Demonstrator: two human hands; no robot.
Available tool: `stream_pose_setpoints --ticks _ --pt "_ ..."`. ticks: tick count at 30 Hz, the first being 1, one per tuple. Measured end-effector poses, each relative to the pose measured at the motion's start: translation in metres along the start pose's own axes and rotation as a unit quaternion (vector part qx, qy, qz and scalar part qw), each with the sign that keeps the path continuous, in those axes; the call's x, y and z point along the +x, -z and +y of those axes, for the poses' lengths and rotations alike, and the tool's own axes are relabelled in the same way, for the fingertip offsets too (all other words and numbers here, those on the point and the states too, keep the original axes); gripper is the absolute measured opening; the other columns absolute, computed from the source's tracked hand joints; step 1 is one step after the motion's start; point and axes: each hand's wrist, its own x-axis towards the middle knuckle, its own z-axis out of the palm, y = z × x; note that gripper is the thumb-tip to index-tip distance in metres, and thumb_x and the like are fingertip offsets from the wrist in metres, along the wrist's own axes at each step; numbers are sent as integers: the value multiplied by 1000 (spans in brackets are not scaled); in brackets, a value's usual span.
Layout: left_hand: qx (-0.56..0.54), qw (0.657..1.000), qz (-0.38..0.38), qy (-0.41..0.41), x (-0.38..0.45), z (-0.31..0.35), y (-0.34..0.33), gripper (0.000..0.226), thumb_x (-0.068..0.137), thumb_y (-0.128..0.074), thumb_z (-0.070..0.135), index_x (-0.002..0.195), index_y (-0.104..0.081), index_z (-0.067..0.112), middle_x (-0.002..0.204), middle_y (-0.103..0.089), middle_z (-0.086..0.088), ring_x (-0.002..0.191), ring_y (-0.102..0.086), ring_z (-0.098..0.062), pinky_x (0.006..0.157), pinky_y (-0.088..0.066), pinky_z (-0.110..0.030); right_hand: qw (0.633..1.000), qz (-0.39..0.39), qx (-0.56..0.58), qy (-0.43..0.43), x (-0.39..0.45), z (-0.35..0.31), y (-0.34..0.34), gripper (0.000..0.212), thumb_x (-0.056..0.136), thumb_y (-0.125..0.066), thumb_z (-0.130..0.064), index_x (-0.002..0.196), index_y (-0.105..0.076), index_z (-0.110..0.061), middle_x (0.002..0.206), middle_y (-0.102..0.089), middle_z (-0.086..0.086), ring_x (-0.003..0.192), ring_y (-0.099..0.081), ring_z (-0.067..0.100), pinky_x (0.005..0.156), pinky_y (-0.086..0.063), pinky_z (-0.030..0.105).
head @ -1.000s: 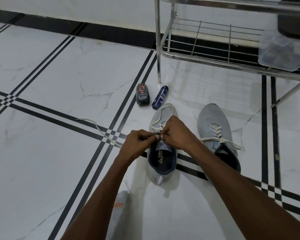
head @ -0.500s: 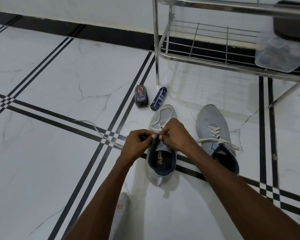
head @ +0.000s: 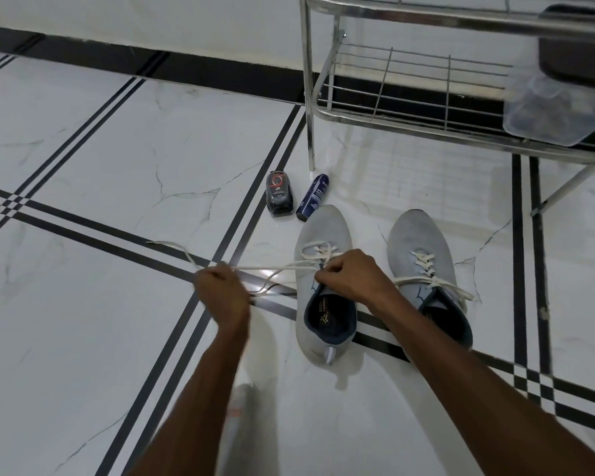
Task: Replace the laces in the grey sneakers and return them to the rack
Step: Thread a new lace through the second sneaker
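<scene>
On the white marble floor [head: 83,304], in front of the steel shoe rack [head: 409,111], two grey sneakers sit side by side, toes toward the rack. Left sneaker [head: 323,231] is mid-lacing; right sneaker [head: 423,242] looks fully laced, ends loose over its side. Left hand [head: 220,293] is out to the left of the shoe, fingers curled round the white lace [head: 275,267], which runs taut from the fist to the eyelets. Right hand [head: 347,280] sits on the upper eyelet area of the left sneaker, fingers bent and pinching at the lace or eyelet edge; exact contact hidden under the knuckles.

Handling, by judgement: the lace is flat, thin, limp and light, and likely slips through the eyelets easily, so grip close to the tip for threading and further back for pulling slack. The knit upper looks soft and will fold under pressure; steady it at the eyelet row or collar. For carrying to the rack, take the shoe at the heel collar or heel tab: light, not fragile.

Black shoe-polish sponge case [head: 279,195] and blue spray can [head: 312,197] lie just beyond the left sneaker's toe. Clear plastic tub [head: 550,121] sits on the rack's lower shelf.
</scene>
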Motion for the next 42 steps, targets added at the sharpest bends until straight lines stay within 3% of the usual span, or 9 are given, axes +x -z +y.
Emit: stream_pose_setpoints --ticks 3,7,9,14,16,22,27,33,42 --pt "81 991 76 -78 16 -8 18 19 96 -55 3 114 -62 1 114 -61 -17 105 -60 -30 86 -48 -34 1000 -18 15 4 -1 -1 0 23 82 -67 -29 78 -75 -8 84 -73 13 75 -65 21 65 -47 27" --pt "145 910 -228 -315 -14 -3 -3 20 95 -69 30 113 -69 22 120 -58 2 120 -42 -16 96 -29 -7 999 -39 31 8 1 -3 2 25 84 -71 -36 78 -77 -12 81 -72 8 73 -60 16 68 -47 30" --pt "168 872 -290 -356 -22 -3 -17 19 92 -69 41 104 -75 26 111 -60 8 112 -41 -9 97 -34 -20 998 -46 26 16 1 -4 1 31 87 -71 -44 80 -77 -14 80 -71 2 74 -59 14 70 -47 30" --pt "144 975 18 -166 -3 2 0 15 94 -67 18 102 -72 6 111 -65 -12 99 -51 -17 88 -42 -27 999 -37 32 1 -1 2 1 17 84 -68 -31 69 -72 -23 75 -69 -6 74 -61 11 62 -45 23" --pt "215 965 99 -113 15 3 13 23 93 -65 21 111 -68 7 121 -61 -17 113 -50 -34 91 -43 -46 999 -33 32 -3 -2 3 1 20 83 -67 -30 65 -69 -23 72 -67 -6 70 -59 10 60 -43 23" --pt "216 875 -277 -334 -13 -4 -21 23 88 -68 53 103 -70 36 125 -58 12 126 -41 -22 102 -35 -43 999 -43 25 -4 0 -1 4 24 83 -69 -36 71 -73 -16 72 -68 0 70 -59 15 66 -46 29" --pt "87 963 -148 -206 -10 -11 -15 8 96 -65 22 88 -67 19 93 -66 5 95 -63 -18 83 -51 -38 999 -33 27 -12 -3 2 3 16 86 -67 -31 89 -79 -21 92 -74 -3 85 -64 13 66 -46 22" --pt "12 966 -241 -93 -18 4 -8 16 107 -52 31 104 -60 17 71 -71 -5 52 -64 -10 45 -49 -25 999 -33 5 -18 -2 -1 3 23 83 -67 -30 87 -77 -10 93 -74 9 75 -59 14 65 -44 27" --pt "234 879 -383 -161 9 -16 -11 22 97 -66 37 94 -72 16 117 -53 -8 101 -55 -3 81 -44 -8 996 -73 -50 -2 -5 -12 18 25 90 -68 -35 92 -79 -13 94 -75 5 91 -67 21 72 -50 30"
